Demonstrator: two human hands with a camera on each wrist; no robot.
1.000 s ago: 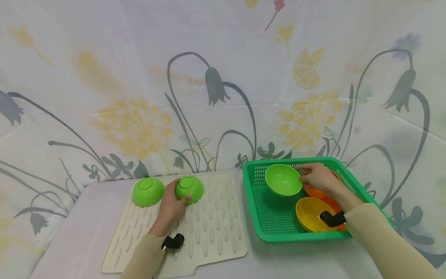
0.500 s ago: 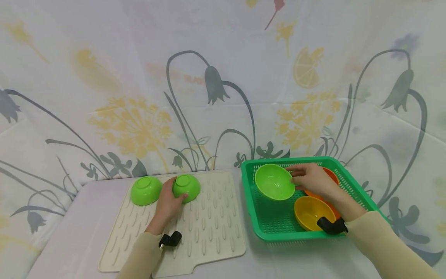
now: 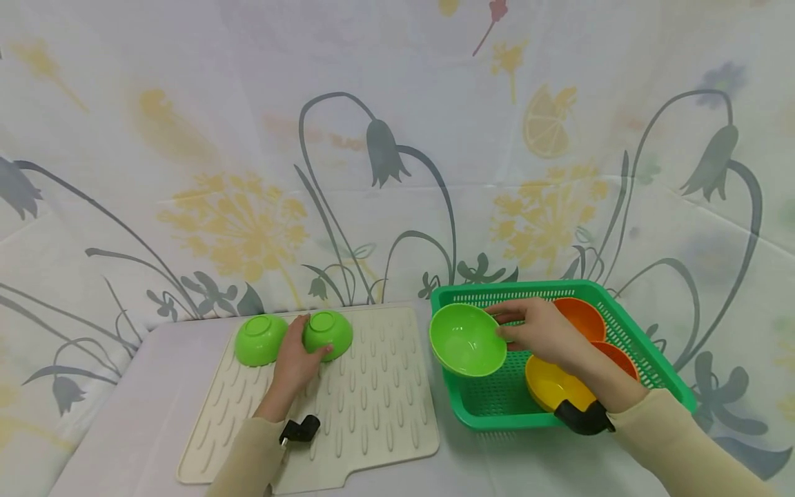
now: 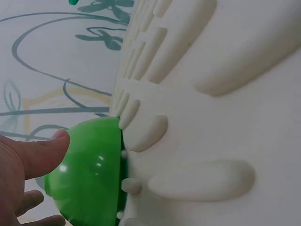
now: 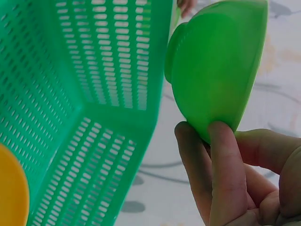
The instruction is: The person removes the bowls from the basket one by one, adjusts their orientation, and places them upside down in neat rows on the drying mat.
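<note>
Two light green bowls lie upside down on a cream drying mat. My left hand holds the right-hand overturned bowl, thumb on its near side; in the left wrist view the bowl's rim is against the ridged mat. The other overturned bowl stands just left of that hand. My right hand pinches a third green bowl by its rim, between thumb and fingers in the right wrist view. This bowl is tilted, its inside facing me, over the left side of the green basket.
Inside the basket are a yellow bowl and two orange bowls, partly covered by my right arm. Behind everything hangs a flower-printed cloth. A pale cloth covers the table.
My right hand has brought the green bowl leftward and slightly down, from above the basket's inside to over its left rim. My left hand and its bowl have shifted very slightly left.
</note>
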